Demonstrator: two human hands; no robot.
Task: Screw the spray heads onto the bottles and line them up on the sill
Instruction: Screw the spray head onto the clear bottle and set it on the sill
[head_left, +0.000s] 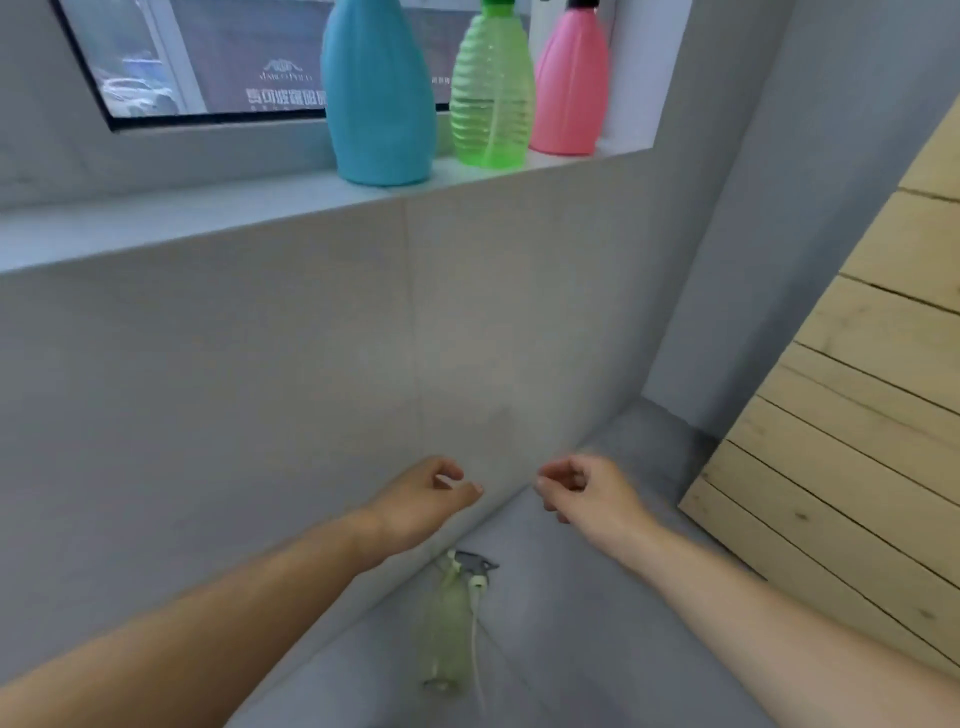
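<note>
Three bottles stand in a row on the grey window sill (156, 228): a blue bottle (378, 98), a clear green ribbed bottle (491, 98) and a pink bottle (571, 88). Their tops are cut off by the frame edge. On the grey floor below lies a pale green bottle (447, 629) with a grey spray head (475, 564) and a white tube beside it. My left hand (426, 499) and my right hand (587, 493) hover above it, fingers loosely curled, holding nothing.
A tiled grey wall (311, 364) rises from the floor to the sill. A wooden slatted panel (857, 441) leans at the right. The window (218, 57) sits behind the bottles.
</note>
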